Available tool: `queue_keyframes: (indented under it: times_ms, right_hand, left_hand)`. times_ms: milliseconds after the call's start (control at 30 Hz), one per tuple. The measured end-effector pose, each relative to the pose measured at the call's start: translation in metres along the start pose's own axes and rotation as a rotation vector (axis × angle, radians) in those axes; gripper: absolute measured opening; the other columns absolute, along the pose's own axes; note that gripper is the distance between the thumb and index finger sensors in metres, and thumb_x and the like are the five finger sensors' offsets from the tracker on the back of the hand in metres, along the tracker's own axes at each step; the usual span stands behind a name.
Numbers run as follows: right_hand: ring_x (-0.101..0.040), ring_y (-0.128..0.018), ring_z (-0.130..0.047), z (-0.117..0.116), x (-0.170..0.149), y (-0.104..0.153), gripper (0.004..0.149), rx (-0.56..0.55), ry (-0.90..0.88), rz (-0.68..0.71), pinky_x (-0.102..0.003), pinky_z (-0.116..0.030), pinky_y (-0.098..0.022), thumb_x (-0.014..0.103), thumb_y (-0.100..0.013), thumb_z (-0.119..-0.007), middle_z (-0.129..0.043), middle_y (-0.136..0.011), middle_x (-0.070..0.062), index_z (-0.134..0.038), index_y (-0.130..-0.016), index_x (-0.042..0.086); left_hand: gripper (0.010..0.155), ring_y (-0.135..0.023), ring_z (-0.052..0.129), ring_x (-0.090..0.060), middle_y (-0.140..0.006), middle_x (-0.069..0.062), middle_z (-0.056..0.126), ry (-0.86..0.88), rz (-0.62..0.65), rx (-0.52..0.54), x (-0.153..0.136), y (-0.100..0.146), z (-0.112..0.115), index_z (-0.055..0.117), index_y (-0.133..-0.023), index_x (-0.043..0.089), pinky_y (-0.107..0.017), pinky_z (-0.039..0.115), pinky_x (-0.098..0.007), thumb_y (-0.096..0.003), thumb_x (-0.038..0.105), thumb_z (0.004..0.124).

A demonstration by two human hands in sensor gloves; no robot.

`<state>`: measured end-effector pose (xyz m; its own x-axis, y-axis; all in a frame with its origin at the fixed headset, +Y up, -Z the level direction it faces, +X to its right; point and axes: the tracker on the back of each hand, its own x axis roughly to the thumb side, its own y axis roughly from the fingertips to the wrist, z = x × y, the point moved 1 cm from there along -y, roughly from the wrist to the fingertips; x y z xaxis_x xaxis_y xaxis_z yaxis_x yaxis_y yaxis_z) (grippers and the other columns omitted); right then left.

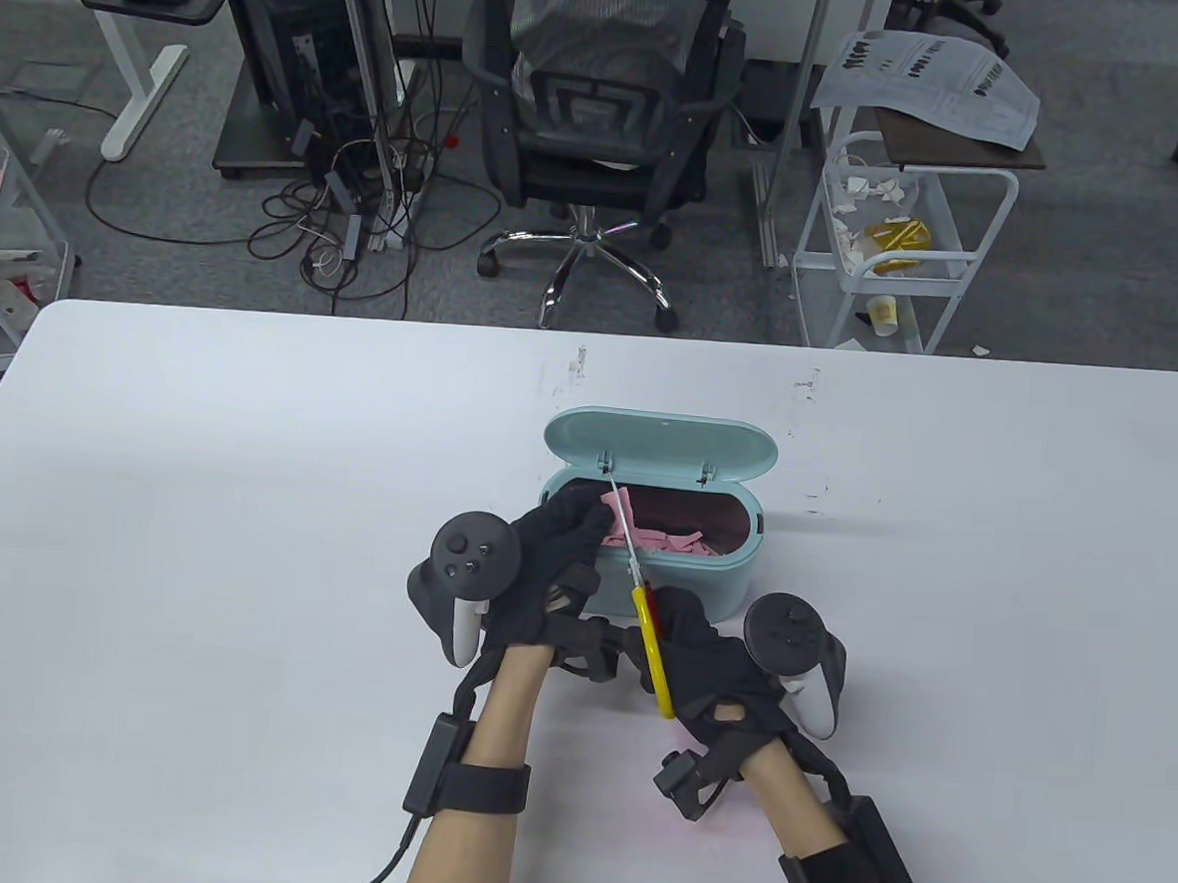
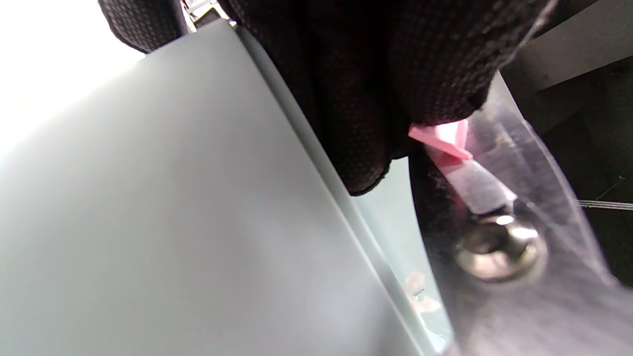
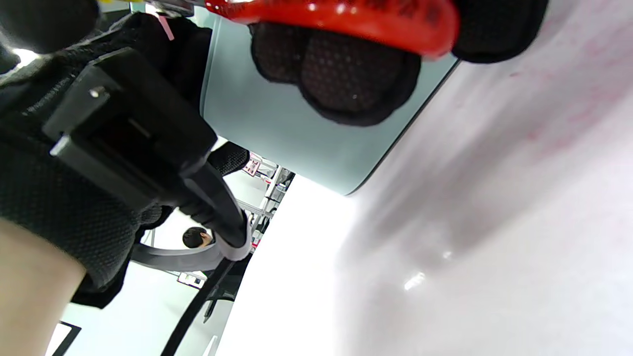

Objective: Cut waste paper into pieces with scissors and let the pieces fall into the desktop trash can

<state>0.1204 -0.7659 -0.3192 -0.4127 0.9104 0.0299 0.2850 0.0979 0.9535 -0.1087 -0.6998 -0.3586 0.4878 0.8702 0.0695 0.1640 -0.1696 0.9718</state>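
A mint-green trash can (image 1: 741,570) stands mid-table with its lid (image 1: 661,446) tipped back; several pink paper pieces (image 1: 673,543) lie inside. My left hand (image 1: 568,540) hovers over the can's left rim and pinches a small scrap of pink paper (image 1: 608,503), also seen in the left wrist view as a pink scrap (image 2: 445,138) at the fingertips (image 2: 366,163). My right hand (image 1: 700,658) grips the yellow-and-red scissors (image 1: 652,645); their blades (image 1: 624,518) reach over the can to the scrap. In the right wrist view my fingers (image 3: 341,74) curl through the red handle (image 3: 346,20).
The white table (image 1: 194,537) stretches wide on both sides of the can (image 3: 277,123). Beyond the far edge stand an office chair (image 1: 599,113), a white trolley (image 1: 901,241) with paper on it, and tangled floor cables (image 1: 363,228).
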Motion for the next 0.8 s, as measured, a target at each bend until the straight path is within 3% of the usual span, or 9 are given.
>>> queue_keyframes:
  times_ms: [400,800]
  right_hand:
    - [-0.022,-0.046,-0.094,0.0015,0.0030,-0.0053,0.084,-0.036,-0.029,-0.005,-0.064,-0.064,-0.056,0.071,-0.037,-0.069,-0.078,-0.075,-0.001,-0.045,-0.096,0.017]
    - [-0.011,-0.022,-0.100,0.0067,0.0059,-0.0004,0.073,-0.146,-0.031,0.031,-0.055,-0.079,-0.050,0.060,-0.035,-0.077,-0.090,-0.057,0.005,-0.060,-0.086,0.011]
  left_hand:
    - [0.036,-0.064,0.107,-0.018,-0.068,0.006,0.111,0.004,0.004,-0.020,-0.0001,-0.0014,-0.0001,0.097,-0.077,0.031,-0.071,0.059,-0.064,-0.0454,0.045,0.086]
    - [0.036,-0.064,0.107,-0.018,-0.067,0.006,0.111,0.010,0.001,-0.024,-0.0014,-0.0025,-0.0005,0.097,-0.077,0.030,-0.071,0.059,-0.064,-0.0458,0.045,0.085]
